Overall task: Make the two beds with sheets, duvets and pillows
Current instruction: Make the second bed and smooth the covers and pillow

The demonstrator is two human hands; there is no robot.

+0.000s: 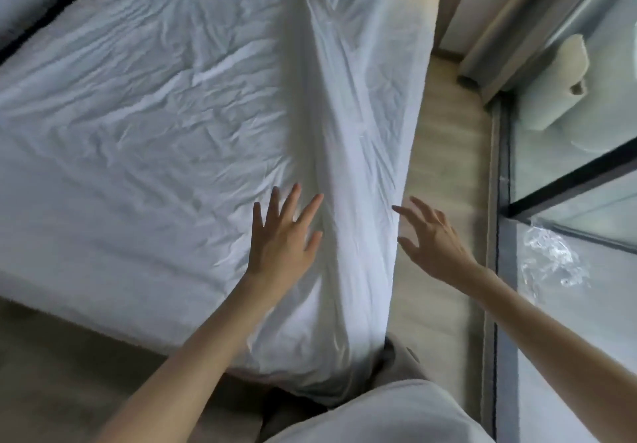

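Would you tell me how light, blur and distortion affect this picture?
Head view: soft, cool light, brightest by the glass wall; creases in the sheet cast faint shadows; the right hand is slightly motion-blurred; the wide lens curves the bed edge.

One bed [103, 308] and one white sheet [155, 115] are seen. Two hands are counted: left hand [282, 239], right hand [435, 240]. One plastic wrap [551, 260] is seen.
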